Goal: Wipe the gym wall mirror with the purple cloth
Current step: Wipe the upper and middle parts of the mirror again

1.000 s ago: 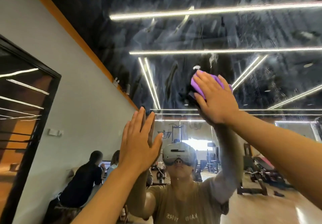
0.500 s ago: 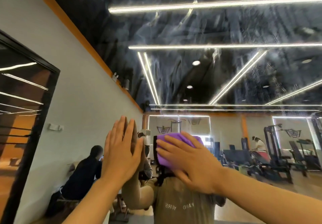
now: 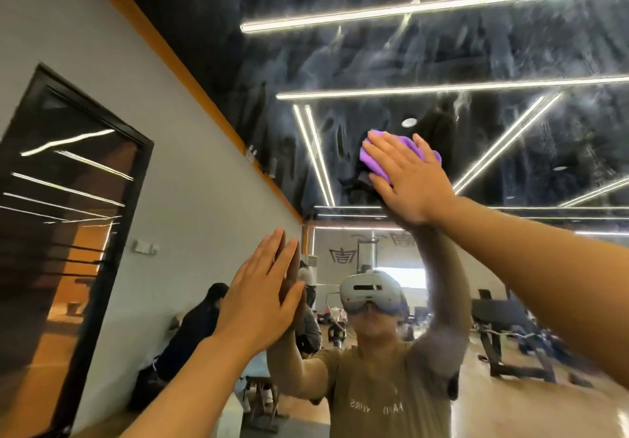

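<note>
Head view: right hand [image 3: 410,178], fingers spread flat, presses the purple cloth [image 3: 381,161] on the mirror [image 3: 340,63] high up, risen from headset level half a second ago, smears around it, while left hand [image 3: 262,296] stays flat and open on the glass lower left.

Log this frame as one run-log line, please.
phase: wiping | right hand: flat, pressing purple cloth on mirror, high | left hand: flat on the mirror, lower | upper glass: streaky
</note>
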